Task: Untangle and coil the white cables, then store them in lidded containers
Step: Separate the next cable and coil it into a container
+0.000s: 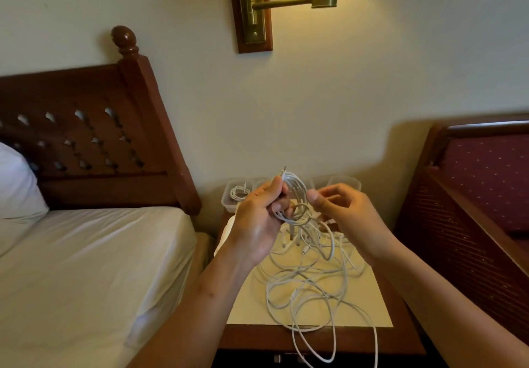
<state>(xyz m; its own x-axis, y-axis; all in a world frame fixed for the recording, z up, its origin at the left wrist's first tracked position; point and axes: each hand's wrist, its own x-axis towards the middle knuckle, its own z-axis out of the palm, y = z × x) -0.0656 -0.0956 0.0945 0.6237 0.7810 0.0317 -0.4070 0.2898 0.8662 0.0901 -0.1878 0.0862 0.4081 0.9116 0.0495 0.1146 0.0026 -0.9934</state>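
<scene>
My left hand (259,219) grips a partly wound coil of white cable (296,196) above the nightstand, its metal plug sticking up past my fingers. My right hand (340,210) pinches a strand of the same cable just right of the coil. Below the hands a loose tangle of white cables (309,284) spreads over the nightstand top, and loops hang over its front edge. A clear plastic container (229,200) at the back left holds a small coiled white cable (238,191). Another clear container (345,181) stands at the back right, mostly hidden by my hands.
The wooden nightstand (400,336) with its cream top stands between a bed (86,267) on the left and a dark red upholstered chair (472,210) on the right. A brass wall lamp (286,1) hangs above. Something white (226,236) lies at the nightstand's left edge.
</scene>
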